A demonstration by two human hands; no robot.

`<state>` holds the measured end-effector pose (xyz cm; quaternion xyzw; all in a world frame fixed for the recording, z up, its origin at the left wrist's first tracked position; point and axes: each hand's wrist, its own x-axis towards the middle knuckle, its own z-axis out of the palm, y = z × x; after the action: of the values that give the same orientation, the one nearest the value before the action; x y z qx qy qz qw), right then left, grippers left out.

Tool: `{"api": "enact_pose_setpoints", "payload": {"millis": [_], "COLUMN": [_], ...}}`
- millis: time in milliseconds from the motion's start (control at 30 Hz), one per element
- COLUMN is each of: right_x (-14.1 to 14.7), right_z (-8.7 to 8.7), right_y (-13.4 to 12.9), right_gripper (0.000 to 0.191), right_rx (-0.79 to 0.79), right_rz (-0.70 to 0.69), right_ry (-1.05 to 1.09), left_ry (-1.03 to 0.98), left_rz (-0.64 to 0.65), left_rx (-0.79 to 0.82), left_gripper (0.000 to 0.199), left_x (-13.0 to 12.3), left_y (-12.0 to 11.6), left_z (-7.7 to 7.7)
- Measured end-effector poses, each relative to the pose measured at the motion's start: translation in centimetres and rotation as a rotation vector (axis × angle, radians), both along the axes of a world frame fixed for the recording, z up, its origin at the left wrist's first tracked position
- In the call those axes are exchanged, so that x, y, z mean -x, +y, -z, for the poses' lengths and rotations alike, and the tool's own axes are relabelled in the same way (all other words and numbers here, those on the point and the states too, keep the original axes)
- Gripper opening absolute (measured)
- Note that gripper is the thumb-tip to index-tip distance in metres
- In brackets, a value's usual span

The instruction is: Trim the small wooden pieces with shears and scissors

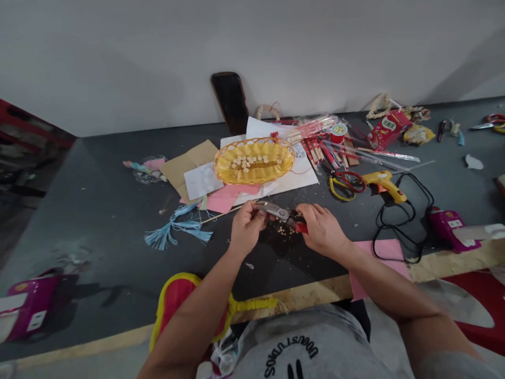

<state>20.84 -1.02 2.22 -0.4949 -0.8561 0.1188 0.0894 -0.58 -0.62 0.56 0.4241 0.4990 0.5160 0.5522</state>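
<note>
Ahead, a yellow basket (277, 164) holds pale pieces (246, 162); right hand (322, 226) clamps cutters (281, 213), grip of left hand (245, 227) unclear.

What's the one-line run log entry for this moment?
Right hand: holding red-handled cutters | Left hand: at their blades, contents unclear | Near: pale crumbs on dark table | Beyond: yellow basket holding small pale pieces

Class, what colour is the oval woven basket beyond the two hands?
Golden yellow: the oval woven basket, with an orange-tinted looped rim, shows best in the head view.
</note>
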Motion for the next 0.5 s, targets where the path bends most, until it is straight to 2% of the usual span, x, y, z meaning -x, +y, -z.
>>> {"api": "enact_pose_setpoints", "payload": {"millis": [200, 500], "right_x": [-0.1, -0.4], "right_z": [-0.1, -1.0], "right_y": [-0.1, 0.1], "right_gripper": [0.068, 0.068], "right_rx": [-0.024, 0.065], "right_rz": [-0.075, -0.124], "right_ry": [-0.019, -0.019], "left_ry": [-0.25, -0.343], "left_rz": [0.103, 0.227], "left_rx": [0.177, 0.27], "left_gripper": [0.041, 0.039], "left_x": [0.0, 0.3], "left_y": [0.2, 0.1], "left_z": [-1.4, -2.5]}}
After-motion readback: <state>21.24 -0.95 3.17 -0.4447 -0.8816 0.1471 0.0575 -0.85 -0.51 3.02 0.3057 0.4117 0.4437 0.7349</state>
